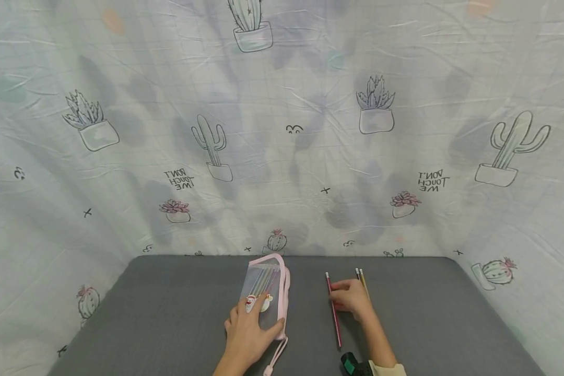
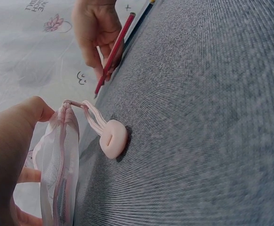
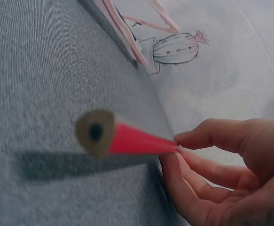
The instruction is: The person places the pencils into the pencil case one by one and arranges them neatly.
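Observation:
A clear pencil case [image 1: 269,277] with pink trim and several coloured pencils inside lies on the grey table. My left hand [image 1: 248,331] rests on its near part, fingers spread over the top and thumb at the right edge. In the left wrist view, the zipped edge of the case [image 2: 61,169] faces the camera. My right hand [image 1: 351,298] pinches a pink-red pencil [image 1: 335,319] between thumb and fingers. In the right wrist view the pencil [image 3: 137,140] points its blunt end, with a dark core, at the camera, above its shadow.
Two more pencils [image 1: 363,279], one dark and one yellow, lie beyond my right hand, partly hidden by it. From the case's near corner hangs a pink zip pull [image 1: 269,369] on a cord. A cactus-print curtain [image 1: 291,156] surrounds the grey table [image 1: 169,313].

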The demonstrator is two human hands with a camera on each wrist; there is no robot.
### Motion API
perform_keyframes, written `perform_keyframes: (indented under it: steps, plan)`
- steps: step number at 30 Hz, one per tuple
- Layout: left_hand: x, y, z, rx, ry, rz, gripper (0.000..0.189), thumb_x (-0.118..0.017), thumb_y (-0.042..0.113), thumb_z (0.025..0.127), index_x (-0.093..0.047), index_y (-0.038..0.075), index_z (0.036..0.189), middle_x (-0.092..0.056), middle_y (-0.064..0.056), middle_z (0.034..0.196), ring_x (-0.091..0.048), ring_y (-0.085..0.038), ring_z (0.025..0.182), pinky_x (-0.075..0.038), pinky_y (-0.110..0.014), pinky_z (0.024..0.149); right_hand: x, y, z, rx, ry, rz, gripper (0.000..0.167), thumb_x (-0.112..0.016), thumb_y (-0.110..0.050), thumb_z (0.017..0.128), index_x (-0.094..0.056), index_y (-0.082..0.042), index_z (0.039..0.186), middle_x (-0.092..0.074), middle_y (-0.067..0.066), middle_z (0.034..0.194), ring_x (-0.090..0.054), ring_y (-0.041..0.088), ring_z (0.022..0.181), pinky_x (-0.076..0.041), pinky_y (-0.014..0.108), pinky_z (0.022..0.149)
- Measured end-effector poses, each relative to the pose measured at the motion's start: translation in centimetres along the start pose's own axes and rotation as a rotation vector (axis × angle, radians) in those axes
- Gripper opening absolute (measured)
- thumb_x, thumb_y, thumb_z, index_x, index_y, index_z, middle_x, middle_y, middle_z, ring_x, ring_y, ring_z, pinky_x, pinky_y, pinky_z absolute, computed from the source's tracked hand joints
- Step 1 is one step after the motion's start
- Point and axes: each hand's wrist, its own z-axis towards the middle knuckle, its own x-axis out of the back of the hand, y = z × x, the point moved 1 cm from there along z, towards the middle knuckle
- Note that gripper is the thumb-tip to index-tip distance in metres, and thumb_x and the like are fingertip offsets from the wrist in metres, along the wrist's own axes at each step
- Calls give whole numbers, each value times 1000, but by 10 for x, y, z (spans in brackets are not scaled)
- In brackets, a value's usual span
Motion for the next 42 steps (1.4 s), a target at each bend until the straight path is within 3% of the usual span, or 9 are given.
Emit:
perform_keyframes:
  steps: [10,21,29,42]
  plan:
    - [0,0,0,5,-5,2,78,-75,64,83,-60,22,147,-49,-31,143,-49,-55,127,-38,-76,96,-13,2,2,42,9,73,30,-71,12,83,-69,19,112,-75,17,87,-73,23,74,-64,43,68]
    - [-1,0,0,-4,12,0,77,-77,63,82,-61,22,146,-50,-31,140,-50,-56,126,-39,-76,95,-29,-3,0,91,25,109,32,-74,12,85,-70,16,116,-76,22,95,-74,23,77,-64,41,68]
    - [0,0,0,9,-5,10,77,-76,64,83,-60,23,147,-50,-30,142,-48,-55,128,-38,-76,97,-43,-11,0,129,11,148,33,-74,12,86,-68,18,117,-74,20,92,-73,21,75,-64,41,68]
    - [-1,1,-2,-1,22,17,78,-77,62,81,-62,20,145,-51,-29,138,-49,-54,127,-38,-74,97,-54,-17,-2,118,5,198,34,-74,12,85,-67,18,118,-75,17,91,-71,16,72,-63,37,67]
